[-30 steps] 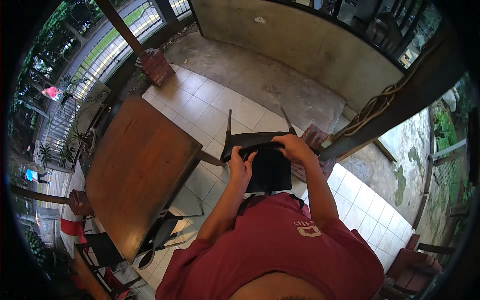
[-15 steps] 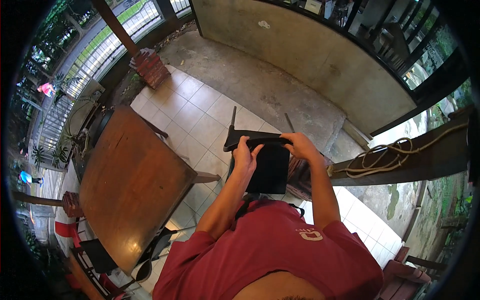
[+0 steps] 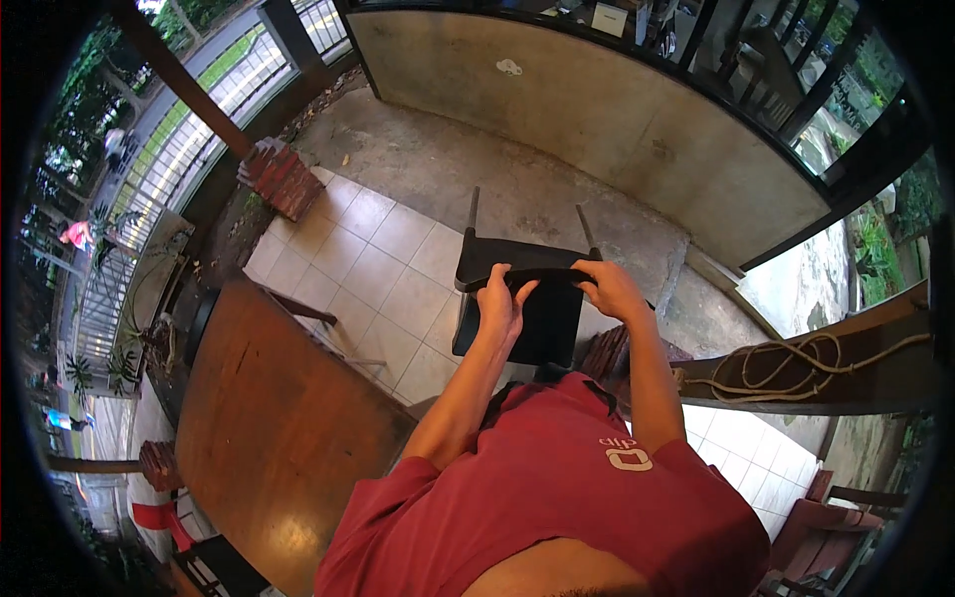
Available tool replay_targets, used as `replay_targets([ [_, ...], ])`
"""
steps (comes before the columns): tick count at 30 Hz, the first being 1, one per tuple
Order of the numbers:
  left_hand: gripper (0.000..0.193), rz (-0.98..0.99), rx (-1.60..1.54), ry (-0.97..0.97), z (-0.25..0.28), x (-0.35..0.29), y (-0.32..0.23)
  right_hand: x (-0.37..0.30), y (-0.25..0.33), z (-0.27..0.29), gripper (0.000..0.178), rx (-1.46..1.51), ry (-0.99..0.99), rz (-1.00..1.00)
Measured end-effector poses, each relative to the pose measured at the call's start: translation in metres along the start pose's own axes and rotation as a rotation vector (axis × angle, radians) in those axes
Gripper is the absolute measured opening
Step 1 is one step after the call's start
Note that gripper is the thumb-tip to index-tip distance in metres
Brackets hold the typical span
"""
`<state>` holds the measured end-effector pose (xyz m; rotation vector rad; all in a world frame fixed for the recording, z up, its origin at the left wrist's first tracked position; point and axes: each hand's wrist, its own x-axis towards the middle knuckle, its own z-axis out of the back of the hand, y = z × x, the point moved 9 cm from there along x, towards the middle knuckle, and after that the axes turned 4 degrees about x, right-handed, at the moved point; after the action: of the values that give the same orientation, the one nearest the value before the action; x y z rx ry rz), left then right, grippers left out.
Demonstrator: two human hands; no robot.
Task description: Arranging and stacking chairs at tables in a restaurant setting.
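In front of my red shirt is a black chair (image 3: 545, 328), with thin greyish legs pointing away from me. My left hand (image 3: 502, 301) is wrapped round the left part of its curved black edge. Farther right on that same edge, my right hand (image 3: 610, 291) is closed, with its fingers curled over the rim. Both hands sit at about the same height, a short gap apart. My torso hides the near end of the chair.
A brown wooden table (image 3: 288, 428) stands close on my left. Brick pillar bases (image 3: 284, 179) and a low concrete wall (image 3: 597, 109) edge the tiled floor (image 3: 383, 249). A beam with coiled rope (image 3: 796, 373) lies to my right. People show beyond the fence at far left.
The chair and both my hands have shifted slightly, and its legs now point more straight ahead. The table has come closer beside me as my view moved. My grip is the same.
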<state>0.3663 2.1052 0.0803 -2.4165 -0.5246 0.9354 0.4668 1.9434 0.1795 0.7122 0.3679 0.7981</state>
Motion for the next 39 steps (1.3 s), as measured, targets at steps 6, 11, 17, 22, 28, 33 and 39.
replay_targets([
  [6, 0.022, -0.002, 0.062, 0.092, -0.046, 0.079, -0.020, 0.071, -0.025, 0.023, 0.022, 0.010, -0.108, 0.026],
  [11, 0.023, 0.006, 0.124, 0.119, -0.089, 0.166, -0.035, 0.156, -0.068, 0.035, 0.021, 0.018, -0.137, 0.074],
  [17, 0.022, 0.006, 0.190, 0.103, -0.132, 0.274, -0.060, 0.262, -0.096, 0.055, 0.020, 0.102, -0.105, 0.030],
  [22, 0.023, 0.062, 0.226, 0.088, -0.158, 0.346, -0.082, 0.336, -0.114, 0.064, 0.023, 0.100, -0.072, -0.044],
  [28, 0.029, 0.119, 0.279, 0.057, -0.187, 0.450, -0.112, 0.442, -0.140, 0.074, 0.028, 0.096, -0.042, -0.082],
  [33, 0.034, 0.168, 0.350, 0.051, -0.193, 0.547, -0.141, 0.518, -0.154, 0.083, 0.038, -0.071, -0.177, -0.172],
  [39, 0.045, 0.370, 0.406, 0.259, -0.214, 0.638, -0.161, 0.562, -0.171, 0.096, 0.043, -0.415, -0.361, -0.424],
])
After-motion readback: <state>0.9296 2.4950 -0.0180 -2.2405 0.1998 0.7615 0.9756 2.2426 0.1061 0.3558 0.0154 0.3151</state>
